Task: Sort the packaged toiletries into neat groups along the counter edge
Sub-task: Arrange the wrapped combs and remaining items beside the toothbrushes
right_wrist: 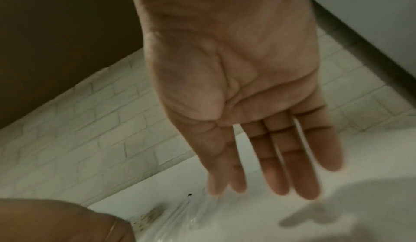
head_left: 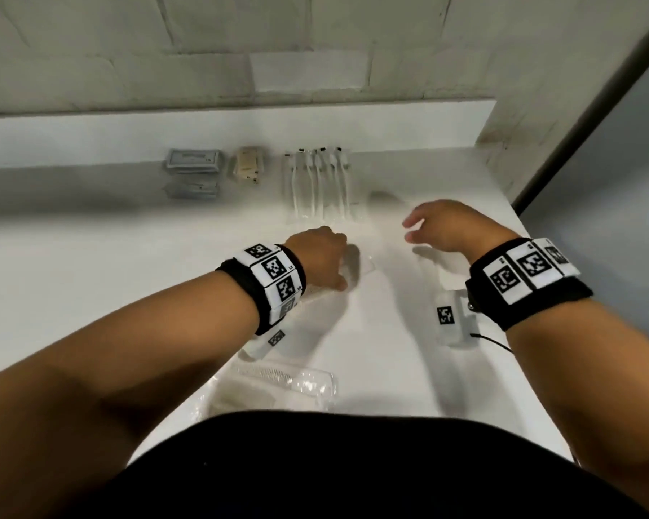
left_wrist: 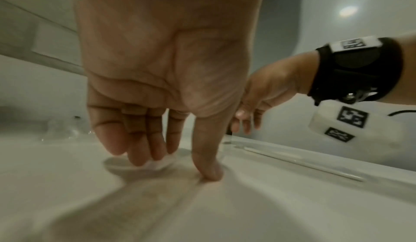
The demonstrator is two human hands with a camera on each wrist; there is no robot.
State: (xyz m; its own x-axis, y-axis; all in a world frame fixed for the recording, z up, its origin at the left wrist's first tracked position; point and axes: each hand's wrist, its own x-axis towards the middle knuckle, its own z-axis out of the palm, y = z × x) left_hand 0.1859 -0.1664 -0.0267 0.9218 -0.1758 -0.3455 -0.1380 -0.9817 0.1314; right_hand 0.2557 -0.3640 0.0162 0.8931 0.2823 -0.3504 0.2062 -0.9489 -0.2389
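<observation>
Clear packets (head_left: 278, 383) lie nearest on the white surface (head_left: 90, 275). Left hand (head_left: 321, 258) presses a small clear packet (head_left: 356, 265) with straight fingers. Right hand (head_left: 446, 226) hovers spread, holding nothing. Slide it gently toward the toothbrushes (head_left: 319, 181), keeping it flat.

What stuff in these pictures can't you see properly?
- Head view: the left hand covers most of the clear packet under it.
- Head view: print on the grey packs and tan packets is too small.
- Left wrist view: the round white thing under the fingers is blurred.
- Right wrist view: the right hand is blurred and hides the counter.
</observation>
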